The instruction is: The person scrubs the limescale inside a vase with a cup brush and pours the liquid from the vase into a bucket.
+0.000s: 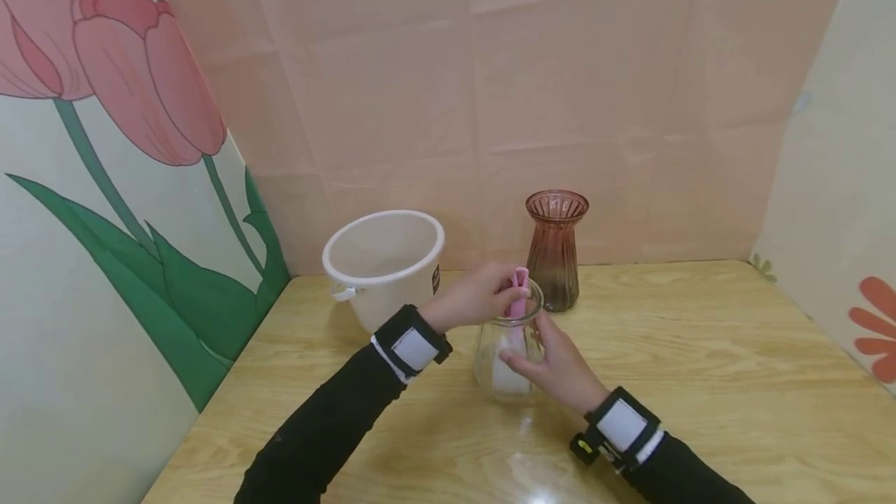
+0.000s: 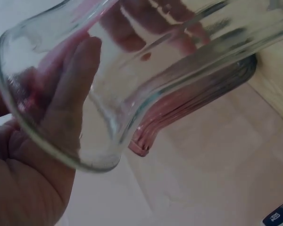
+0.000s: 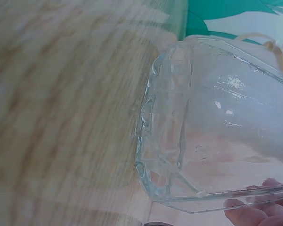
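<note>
The right hand [image 1: 553, 360] grips the clear glass jar [image 1: 505, 348], probably slick and breakable; the left hand [image 1: 476, 295], at eleven o'clock, pinches a pink tool [image 1: 519, 290] inside.

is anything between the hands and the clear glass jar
Nothing visible. The right hand already holds the clear glass jar by its side, and the left hand at the rim grips a pink tool dipping into it.
</note>
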